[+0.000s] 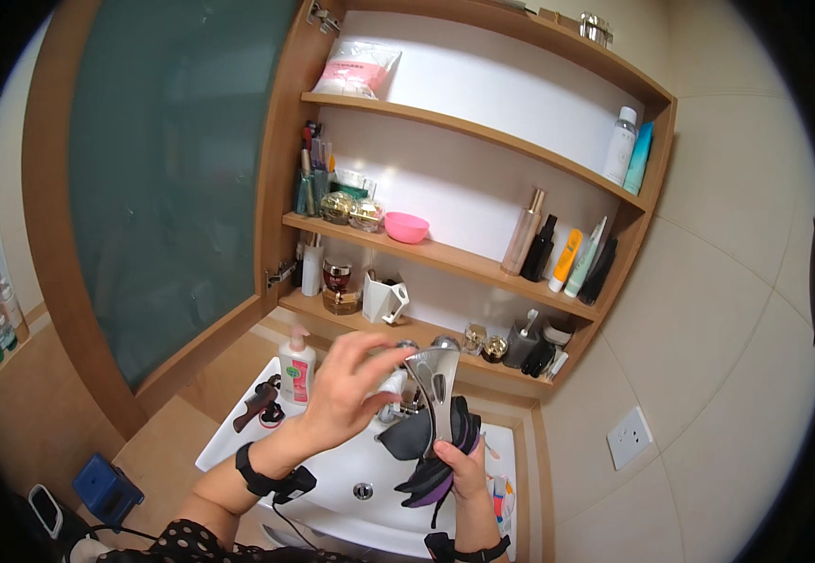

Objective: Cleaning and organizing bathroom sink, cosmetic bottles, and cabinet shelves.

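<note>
One curved silver piece, long axis near-to-far, above the sink; right hand grips its near end and dark bundle; left hand, thumb and fingers apart, left of far end, contact unclear.

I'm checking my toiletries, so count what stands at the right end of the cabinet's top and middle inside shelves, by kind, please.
Bottles: 3 (white bottle, pinkish bottle, black bottle)
Tubes: 3 (blue tube, yellow tube, pale green tube)
Black item, kind unclear: 1
Total: 7
</note>
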A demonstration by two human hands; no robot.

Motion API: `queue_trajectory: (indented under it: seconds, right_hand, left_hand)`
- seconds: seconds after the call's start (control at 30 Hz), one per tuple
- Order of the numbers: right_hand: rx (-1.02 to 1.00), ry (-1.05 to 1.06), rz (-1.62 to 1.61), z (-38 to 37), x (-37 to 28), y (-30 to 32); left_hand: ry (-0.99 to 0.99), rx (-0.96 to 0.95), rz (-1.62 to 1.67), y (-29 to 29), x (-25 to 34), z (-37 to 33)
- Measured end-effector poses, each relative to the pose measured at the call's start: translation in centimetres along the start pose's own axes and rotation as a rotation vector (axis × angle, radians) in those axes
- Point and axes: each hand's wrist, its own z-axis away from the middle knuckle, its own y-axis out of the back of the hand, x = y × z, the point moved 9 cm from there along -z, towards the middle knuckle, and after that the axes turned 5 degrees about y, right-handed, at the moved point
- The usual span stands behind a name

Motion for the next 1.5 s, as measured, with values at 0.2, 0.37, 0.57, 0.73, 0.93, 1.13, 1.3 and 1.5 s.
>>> queue_trajectory:
  seconds: [0.2, 0.37, 0.57, 0.73, 0.93, 1.13, 1.3, 1.5]
  right_hand:
    - [-0.077, -0.131, 0.037, 0.1, -0.8, 0.4]
    - [-0.142, -0.097, -0.020, -1.2, -2.9, 0.3]
    - [0.088, 0.079, -0.174, -2.2, -5.4, 2.2]
    - [0.078, 0.094, -0.168, -1.0, -6.1, 5.3]
    - [0.172, -0.095, -0.162, 2.4, -4.2, 8.2]
    - [0.345, 0.044, -0.118, 3.8, -7.0, 8.5]
    - [0.436, 0.000, 0.013, 4.7, -5.9, 10.6]
    - [0.623, 0.105, 0.077, 4.5, -4.5, 13.0]
  left_hand:
    - [-0.469, -0.541, -0.239, -3.5, 4.5, -1.4]
    - [-0.520, -0.586, -0.146, -4.0, 5.0, -2.7]
    - [-0.582, -0.284, -0.220, -0.9, 3.7, -9.1]
    - [-0.573, 0.119, -0.284, 3.7, 0.4, -20.5]
    - [-0.328, 0.193, -0.289, 5.5, -5.8, -33.8]
    - [0.042, -0.074, -0.279, 1.9, -12.4, -41.1]
    - [0.080, -0.189, -0.265, 0.4, -14.5, -42.9]
    - [0.111, -0.262, -0.297, -2.2, -15.2, -43.5]
